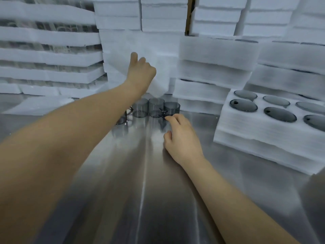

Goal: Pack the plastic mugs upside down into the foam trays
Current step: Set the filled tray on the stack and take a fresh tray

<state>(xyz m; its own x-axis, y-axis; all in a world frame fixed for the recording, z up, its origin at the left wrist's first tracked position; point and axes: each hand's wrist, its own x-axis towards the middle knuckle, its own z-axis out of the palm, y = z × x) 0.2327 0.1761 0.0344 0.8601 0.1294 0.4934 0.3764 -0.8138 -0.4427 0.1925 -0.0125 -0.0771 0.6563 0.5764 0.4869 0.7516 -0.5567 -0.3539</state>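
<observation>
Centrally, smoky translucent mugs (pixel 155 108) clustered; left hand (pixel 140 72) grips foam sheet (pixel 158 48); right hand (pixel 183 140) relaxed, touching one.

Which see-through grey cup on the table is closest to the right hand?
The smoky grey plastic mug at the right end of the row. The right hand reaches its base with a fingertip; the other mugs stand further left.

I see a row of mugs (pixel 155 108) on the desk (pixel 140 173), toward its back. To their right sits a foam tray (pixel 246 131) with packed mugs (pixel 243 105) in its pockets. Foam stacks (pixel 163 14) stand behind both. My right hand (pixel 182 138) lies just before the rightmost mug.
</observation>
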